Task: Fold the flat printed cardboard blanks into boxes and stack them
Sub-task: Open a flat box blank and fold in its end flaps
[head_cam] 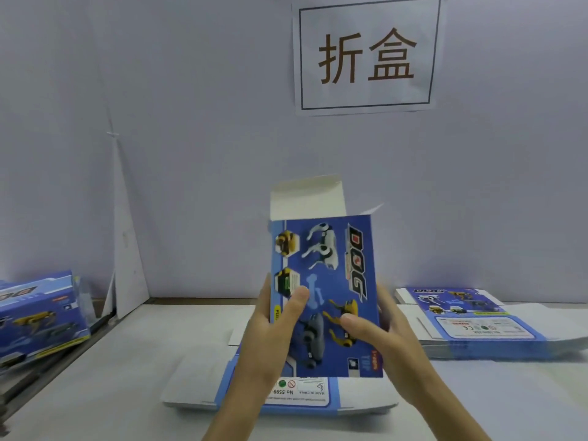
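Two bare hands hold one blue printed cardboard box (324,281) upright at the centre of the frame, above the white tabletop (111,377). The left hand (270,326) clasps its left edge with the thumb laid across the printed front, and the right hand (378,332) clasps the right edge the same way, so each grip is closed on the box rather than spread wide. At the upper end the white top flap (307,198) stands open and a small side flap (377,208) juts out at the upper right; the lower end is hidden by the printed front and the hands, so whether it is tucked shut cannot be told. Directly beneath, at lower centre, lies a flat blue printed blank (286,396); a stack of flat blanks (477,326) sits at the right edge of the frame, and folded blue boxes (38,316) are piled at the left edge. A paper sign (367,55) hangs on the wall at upper right. The step in hand looks like squaring the sleeve and closing its ends: press both side edges evenly so the corners crease true, fold the small side flaps in first, then bend the top flap on its score and slide its tongue inside without buckling the print, keeping the thumbs off the creases
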